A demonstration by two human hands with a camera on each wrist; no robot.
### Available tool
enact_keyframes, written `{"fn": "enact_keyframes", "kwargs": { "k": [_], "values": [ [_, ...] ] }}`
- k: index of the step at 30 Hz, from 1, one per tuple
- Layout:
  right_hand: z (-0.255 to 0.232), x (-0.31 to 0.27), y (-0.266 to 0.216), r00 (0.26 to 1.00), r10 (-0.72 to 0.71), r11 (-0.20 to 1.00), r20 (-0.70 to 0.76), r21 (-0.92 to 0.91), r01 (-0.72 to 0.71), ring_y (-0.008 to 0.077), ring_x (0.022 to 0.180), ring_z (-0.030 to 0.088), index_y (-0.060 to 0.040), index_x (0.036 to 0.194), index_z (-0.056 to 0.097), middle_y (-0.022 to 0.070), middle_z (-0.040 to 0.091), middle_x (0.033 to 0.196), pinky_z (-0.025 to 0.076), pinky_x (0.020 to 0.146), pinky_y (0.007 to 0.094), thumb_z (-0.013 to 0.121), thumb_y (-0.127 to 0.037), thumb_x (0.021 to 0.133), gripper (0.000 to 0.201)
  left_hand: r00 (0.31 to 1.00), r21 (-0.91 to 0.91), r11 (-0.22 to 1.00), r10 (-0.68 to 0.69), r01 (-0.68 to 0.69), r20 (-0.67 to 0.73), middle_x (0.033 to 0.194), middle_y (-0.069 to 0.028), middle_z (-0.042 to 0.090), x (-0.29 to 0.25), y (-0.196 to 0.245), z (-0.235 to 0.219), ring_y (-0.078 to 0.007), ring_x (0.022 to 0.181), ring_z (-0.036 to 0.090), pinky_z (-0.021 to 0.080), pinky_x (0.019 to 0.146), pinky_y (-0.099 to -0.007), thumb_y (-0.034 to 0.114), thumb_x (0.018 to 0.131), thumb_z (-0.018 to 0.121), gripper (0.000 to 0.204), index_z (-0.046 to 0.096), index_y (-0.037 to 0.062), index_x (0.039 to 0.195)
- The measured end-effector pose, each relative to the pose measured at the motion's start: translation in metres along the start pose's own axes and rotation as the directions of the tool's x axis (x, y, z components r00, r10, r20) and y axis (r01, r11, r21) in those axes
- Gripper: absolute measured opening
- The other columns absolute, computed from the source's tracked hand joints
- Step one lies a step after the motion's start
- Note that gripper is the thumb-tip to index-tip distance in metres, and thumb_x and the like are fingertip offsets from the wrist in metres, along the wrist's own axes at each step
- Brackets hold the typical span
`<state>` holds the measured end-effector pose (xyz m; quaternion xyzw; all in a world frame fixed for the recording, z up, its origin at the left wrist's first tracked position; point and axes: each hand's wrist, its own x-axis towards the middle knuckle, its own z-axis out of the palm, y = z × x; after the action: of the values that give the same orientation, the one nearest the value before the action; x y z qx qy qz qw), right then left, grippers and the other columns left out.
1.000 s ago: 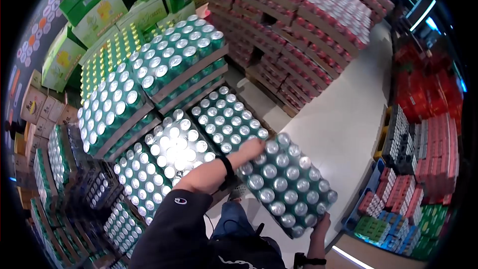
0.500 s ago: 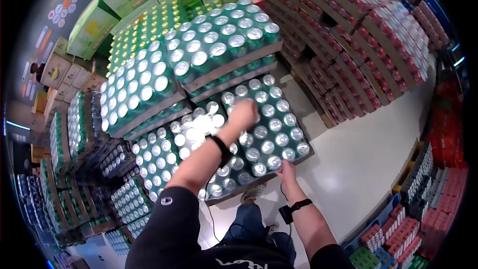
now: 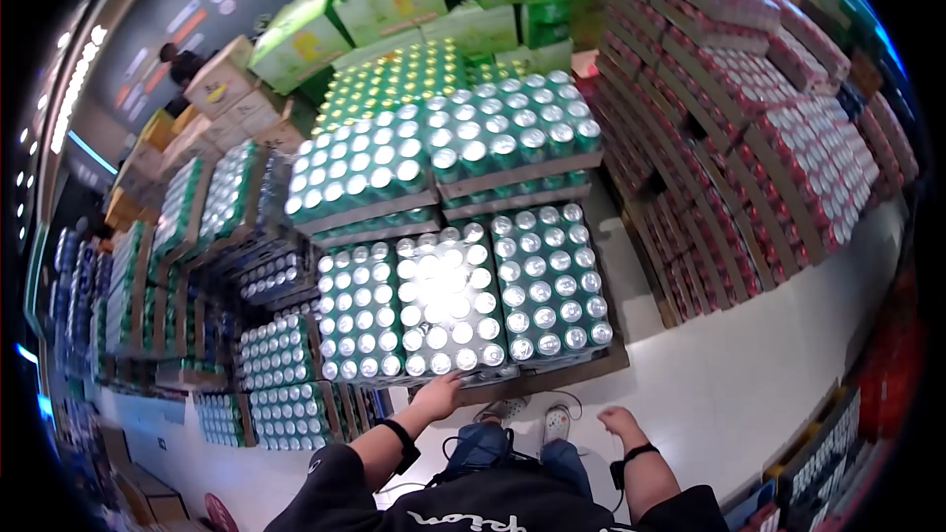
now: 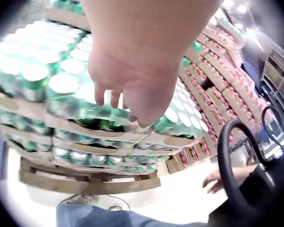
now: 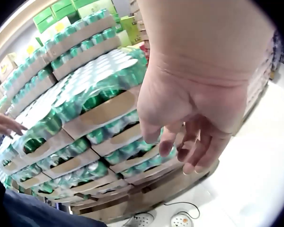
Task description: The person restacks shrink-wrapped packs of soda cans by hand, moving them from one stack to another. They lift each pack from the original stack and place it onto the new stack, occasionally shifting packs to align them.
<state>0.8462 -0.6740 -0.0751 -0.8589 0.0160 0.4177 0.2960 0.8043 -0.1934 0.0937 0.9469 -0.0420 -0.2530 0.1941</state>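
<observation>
Hands: left hand (image 3: 439, 396) at the near edge of the middle case (image 3: 448, 291), fingers loose, contact unclear; right hand (image 3: 619, 422) near-right of that case, apart from it, loosely curled and holding nothing.
Middle case: silver-topped green cans, glare across the lids, in the front row.
Left case (image 3: 361, 310): green cans, just beside the middle case.
Right case (image 3: 552, 281): green cans, along the middle case's other side.
Raised cases (image 3: 512, 128): higher, behind the middle case.
Green cartons (image 3: 394, 5): farther behind it.
Red can stacks (image 3: 729, 158): well to its right.
Shoes (image 3: 557, 422): on the floor, nearside of it.
</observation>
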Motion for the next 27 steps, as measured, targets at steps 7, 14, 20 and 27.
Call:
{"fn": "enact_keyframes", "kwargs": {
  "k": [7, 14, 20, 27],
  "values": [
    [-0.025, -0.079, 0.084, 0.963, 0.261, 0.891, 0.061, 0.368, -0.265, 0.0195, 0.060, 0.061, -0.0018, 0.087, 0.066, 0.0097, 0.062, 0.069, 0.050, 0.050, 0.0343, 0.062, -0.027, 0.079, 0.026, 0.698, -0.240, 0.663, -0.708, 0.709, 0.104, 0.107, -0.0204, 0.062, -0.187, -0.052, 0.127, -0.0370, 0.102, 0.057, 0.044, 0.090, -0.0424, 0.036, 0.083, 0.049, 0.040, 0.065, 0.0043, 0.103],
    [-0.019, -0.074, 0.108, 0.901, 0.364, 0.926, 0.236, 0.011, -0.378, 0.0221, 0.059, 0.062, 0.0009, 0.085, 0.060, 0.0114, 0.063, 0.075, 0.048, 0.048, 0.0354, 0.058, -0.016, 0.079, 0.018, 0.426, -0.101, 0.441, -0.746, 0.892, 0.512, 0.122, -0.0189, 0.055, -0.372, -0.014, 0.266, -0.0344, 0.116, 0.049, 0.040, 0.096, -0.0429, 0.042, 0.087, 0.050, 0.047, 0.061, 0.0039, 0.112],
    [0.022, -0.041, -0.011, 0.940, 0.095, 0.984, 0.329, -0.172, -0.039, 0.0213, 0.065, 0.063, -0.0005, 0.092, 0.062, 0.0107, 0.064, 0.080, 0.051, 0.053, 0.0345, 0.056, -0.017, 0.080, 0.021, 0.386, -0.629, 0.123, -0.872, 0.767, 0.300, 0.113, -0.0184, 0.060, -0.443, 0.059, 0.294, -0.0340, 0.108, 0.055, 0.042, 0.093, -0.0405, 0.036, 0.084, 0.048, 0.043, 0.063, 0.0034, 0.108],
    [0.119, 0.004, -0.129, 0.777, -0.546, 0.538, 0.312, -0.580, 0.611, 0.0212, 0.061, 0.062, 0.0009, 0.079, 0.067, 0.0140, 0.064, 0.071, 0.048, 0.057, 0.0363, 0.058, -0.018, 0.075, 0.021, 0.237, -0.719, -0.076, -0.916, 0.691, 0.324, 0.110, -0.0186, 0.061, -0.559, 0.106, 0.417, -0.0349, 0.106, 0.055, 0.043, 0.091, -0.0419, 0.037, 0.083, 0.049, 0.043, 0.063, 0.0038, 0.106]
  ]
}}
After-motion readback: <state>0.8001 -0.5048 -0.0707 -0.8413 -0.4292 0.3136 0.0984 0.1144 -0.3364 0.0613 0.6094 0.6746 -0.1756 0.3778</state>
